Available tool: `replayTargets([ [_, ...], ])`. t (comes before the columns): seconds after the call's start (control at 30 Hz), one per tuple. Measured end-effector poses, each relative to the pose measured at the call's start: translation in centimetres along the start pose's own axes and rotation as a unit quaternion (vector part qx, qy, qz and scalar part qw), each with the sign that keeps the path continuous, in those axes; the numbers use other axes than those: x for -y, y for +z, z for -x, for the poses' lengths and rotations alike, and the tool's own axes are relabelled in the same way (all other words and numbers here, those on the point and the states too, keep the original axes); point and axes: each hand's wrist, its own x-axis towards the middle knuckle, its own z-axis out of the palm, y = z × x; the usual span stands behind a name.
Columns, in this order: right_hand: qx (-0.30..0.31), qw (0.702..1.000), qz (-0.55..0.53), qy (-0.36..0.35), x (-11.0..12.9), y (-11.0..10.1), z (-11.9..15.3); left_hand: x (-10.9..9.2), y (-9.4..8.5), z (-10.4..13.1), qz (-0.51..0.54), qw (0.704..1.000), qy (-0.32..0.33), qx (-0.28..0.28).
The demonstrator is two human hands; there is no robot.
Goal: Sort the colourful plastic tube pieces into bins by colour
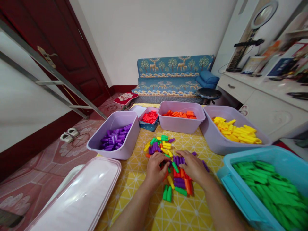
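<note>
Mixed plastic tubes in purple, green, yellow, orange and red lie in a pile on the yellow patterned tablecloth (127, 199). My left hand (156, 168) is at the pile's left side, thumb and fingers curled towards each other; whatever lies between them is too small to make out. On the right, my right hand (192, 165) reaches over the pile with its fingers apart, beside a row of purple tubes (178, 159). Nearer me are green tubes (167, 193), a yellow tube (170, 182) and orange tubes (188, 186).
Around the pile stand a bin of purple tubes (130, 146), a small box of red pieces (148, 126), a bin of orange tubes (181, 124), a bin of yellow tubes (214, 139) and a turquoise bin of green tubes (237, 192). A pale lid (84, 192) lies left.
</note>
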Motion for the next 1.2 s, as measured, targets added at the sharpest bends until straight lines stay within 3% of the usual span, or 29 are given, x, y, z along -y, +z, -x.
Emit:
replayTargets([
  [0.1, -0.006, 1.000, 0.012, -0.004, 0.0, 0.3, 0.0, 0.1, 0.1, -0.1, -0.001, 1.000, 0.002, 0.000],
  [0.23, -0.097, 0.993, 0.032, 0.053, 0.9, 0.9, -0.3, 0.3, 0.2, 0.0, 0.006, 1.000, -0.007, -0.007],
  [0.37, -0.173, 0.984, -0.050, -0.012, 1.8, 1.2, -0.3, 0.4, 0.2, 0.3, 0.026, 0.999, -0.023, -0.033],
  [0.53, -0.173, 0.972, -0.138, -0.080, 2.3, 1.5, -0.2, 0.4, 0.0, 0.4, 0.049, 0.998, -0.019, -0.024],
  [0.63, -0.169, 0.974, -0.117, -0.099, 2.6, 1.7, -0.5, 0.7, 0.1, 0.4, 0.060, 0.997, -0.035, -0.030],
  [0.73, -0.124, 0.981, -0.071, -0.128, 3.1, 2.1, -0.7, 0.9, 0.3, 0.5, 0.099, 0.992, -0.066, -0.052],
  [0.9, -0.126, 0.987, -0.049, -0.091, 3.3, 2.8, -0.7, 0.4, 0.3, 0.5, 0.121, 0.986, -0.090, -0.073],
  [1.07, -0.146, 0.964, -0.193, -0.113, 3.4, 2.5, 0.0, -0.1, -0.1, 0.4, 0.097, 0.990, -0.046, -0.095],
  [1.2, -0.124, 0.958, -0.211, -0.151, 3.6, 2.5, 0.6, 0.3, 0.0, 0.4, 0.083, 0.995, -0.017, -0.058],
])
